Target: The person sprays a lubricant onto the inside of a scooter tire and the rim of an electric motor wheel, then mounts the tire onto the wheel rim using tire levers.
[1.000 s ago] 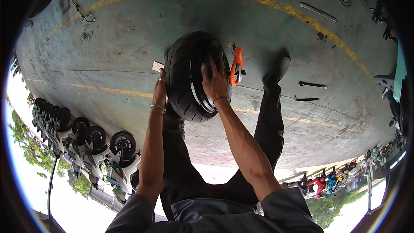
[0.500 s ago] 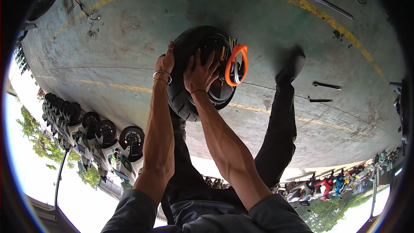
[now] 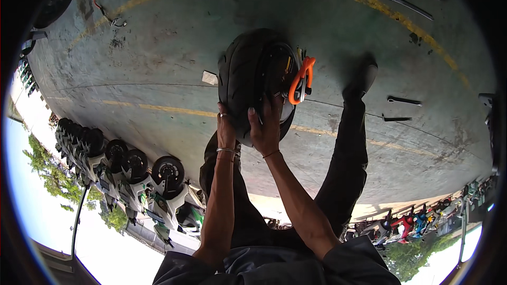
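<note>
A black motorcycle wheel [image 3: 243, 74] with a grooved tyre stands on its tread between my legs, tilted a little. On its right side is a dark hub, with an orange sleeved cable [image 3: 294, 88] and some thinner wires looped beside it. My left hand [image 3: 227, 131] presses on the near left side of the tyre, fingers pointing away from me. My right hand [image 3: 268, 129] grips the near right edge, its thumb on the tread and its fingers reaching over the rim side. Some of those fingertips are hard to make out against the dark hub.
A spanner [image 3: 404, 101] and a small black tool [image 3: 397, 119] lie right of my right shoe [image 3: 365, 76]. Farther off is a long metal bar [image 3: 410, 7]. A pale flat piece [image 3: 209, 77] lies left of the wheel. Parked scooters [image 3: 134, 166] line the left.
The wheel has shifted right and turned slightly. My left hand has come down from the tyre's far left side, and my right hand has slid from the hub to the near edge.
</note>
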Demonstrator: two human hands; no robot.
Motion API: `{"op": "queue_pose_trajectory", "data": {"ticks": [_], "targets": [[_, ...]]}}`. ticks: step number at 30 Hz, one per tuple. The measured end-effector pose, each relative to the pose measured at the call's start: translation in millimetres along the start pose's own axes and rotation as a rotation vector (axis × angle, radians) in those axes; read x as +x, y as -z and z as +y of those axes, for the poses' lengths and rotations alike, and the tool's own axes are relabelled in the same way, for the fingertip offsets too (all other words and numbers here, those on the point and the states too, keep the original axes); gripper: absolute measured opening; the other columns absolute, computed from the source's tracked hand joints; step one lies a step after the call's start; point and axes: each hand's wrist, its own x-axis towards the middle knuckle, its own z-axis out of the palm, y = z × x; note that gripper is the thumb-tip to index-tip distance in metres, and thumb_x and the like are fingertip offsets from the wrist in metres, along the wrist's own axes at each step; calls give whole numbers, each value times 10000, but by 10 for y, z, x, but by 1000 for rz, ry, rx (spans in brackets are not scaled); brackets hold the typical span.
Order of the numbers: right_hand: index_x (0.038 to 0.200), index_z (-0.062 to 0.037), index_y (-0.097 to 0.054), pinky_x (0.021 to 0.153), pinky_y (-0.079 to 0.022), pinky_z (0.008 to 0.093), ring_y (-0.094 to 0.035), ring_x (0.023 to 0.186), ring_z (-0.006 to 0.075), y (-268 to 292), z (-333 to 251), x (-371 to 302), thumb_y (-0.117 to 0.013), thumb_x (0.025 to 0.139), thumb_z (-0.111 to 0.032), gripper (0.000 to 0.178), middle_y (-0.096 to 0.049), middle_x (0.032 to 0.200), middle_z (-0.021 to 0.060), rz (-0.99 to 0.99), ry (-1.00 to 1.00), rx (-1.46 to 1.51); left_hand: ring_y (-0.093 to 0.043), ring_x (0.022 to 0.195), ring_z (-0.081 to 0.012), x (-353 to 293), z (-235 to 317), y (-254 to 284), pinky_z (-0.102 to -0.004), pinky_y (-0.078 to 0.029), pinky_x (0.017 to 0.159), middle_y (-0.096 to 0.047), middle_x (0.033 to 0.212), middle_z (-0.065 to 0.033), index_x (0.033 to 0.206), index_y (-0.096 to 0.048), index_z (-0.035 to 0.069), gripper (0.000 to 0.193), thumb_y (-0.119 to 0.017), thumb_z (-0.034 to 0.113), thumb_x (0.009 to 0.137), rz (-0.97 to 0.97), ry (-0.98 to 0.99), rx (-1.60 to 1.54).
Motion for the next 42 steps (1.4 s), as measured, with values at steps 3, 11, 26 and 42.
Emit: {"op": "queue_pose_trajectory", "data": {"ticks": [3,11,26,42], "targets": [[1395,53,-336,1077,-333,482,-367,1318,452,391,-47,-134,-701,821,-446,844,-362,1406,295,27,128,-113,-592,1076,-287,-117,337,-193,-358,-480,903,-591,1167,-224,1282,-467,-76,721,-412,571,970,-17,274,187],[1280,82,-366,899,-517,450,-523,1153,413,941,-61,266,-871,591,-431,997,-513,1232,266,-83,101,-166,-543,1136,-284,374,1525,-1063,-428,-409,1026,-613,1173,-90,1195,-613,73,383,-655,279,875,-594,-1212,855],[1118,-101,-629,976,-383,485,-553,1078,251,1417,132,615,-758,747,-409,500,-630,1085,68,28,584,-400,-580,941,-342,432,355,-354,-421,-399,896,-660,937,-147,914,-701,24,436,-383,309,998,-138,-824,613],[1040,-143,-717,894,-481,447,-638,1016,363,1901,-277,2665,-442,904,-623,570,-700,946,164,-124,-11,-393,-482,1166,-516,1235,1792,-1180,-479,-349,999,-568,1158,-365,1131,-610,-73,986,-138,756,884,-67,-251,687]]}}
